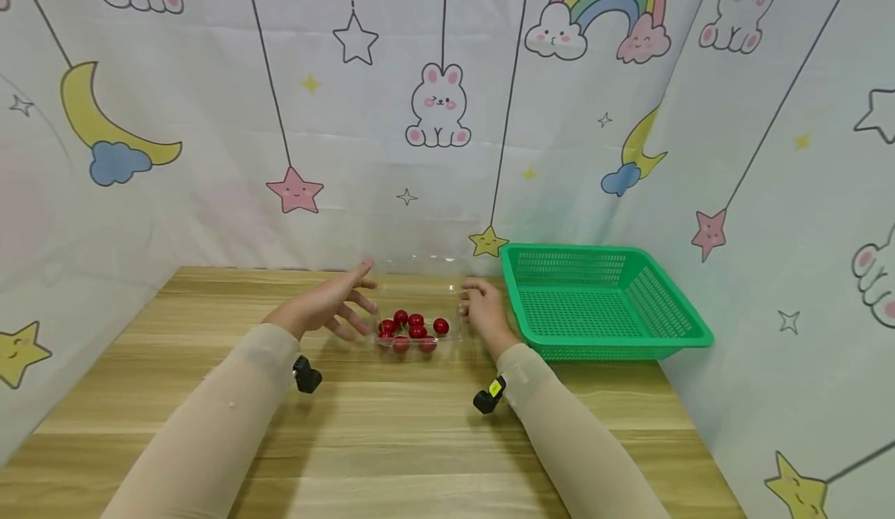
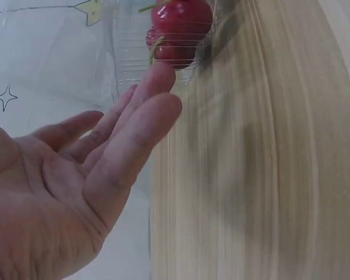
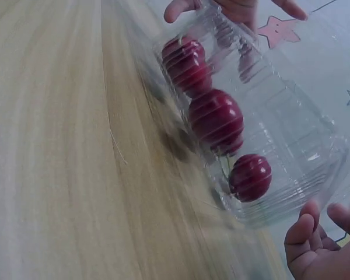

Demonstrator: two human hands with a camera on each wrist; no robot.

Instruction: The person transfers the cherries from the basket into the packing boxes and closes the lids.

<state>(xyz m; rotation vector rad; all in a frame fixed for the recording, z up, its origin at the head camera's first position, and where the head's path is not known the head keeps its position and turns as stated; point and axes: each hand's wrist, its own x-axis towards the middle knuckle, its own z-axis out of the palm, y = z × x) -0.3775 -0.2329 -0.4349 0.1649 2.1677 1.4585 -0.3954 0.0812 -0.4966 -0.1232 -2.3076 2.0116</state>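
Note:
A clear plastic box (image 3: 291, 116) stands on the table with several red cherries (image 1: 417, 332) in it; green stems show on some in the left wrist view. A faint clear upper edge behind it looks like a raised lid. My left hand (image 1: 325, 307) is at the box's left side, fingers spread and fairly straight, fingertips close to the wall. On the opposite side is my right hand (image 1: 487, 315), its fingers loosely bent near the box's right end. Whether either hand touches the plastic, I cannot tell. Neither hand holds anything.
A green perforated basket (image 1: 607, 342) sits at the right, close beside my right hand. The wood-grain table (image 1: 377, 441) ends at a printed cloth backdrop (image 1: 377, 224) behind, with more cloth along both sides. A small camera is worn on each wrist.

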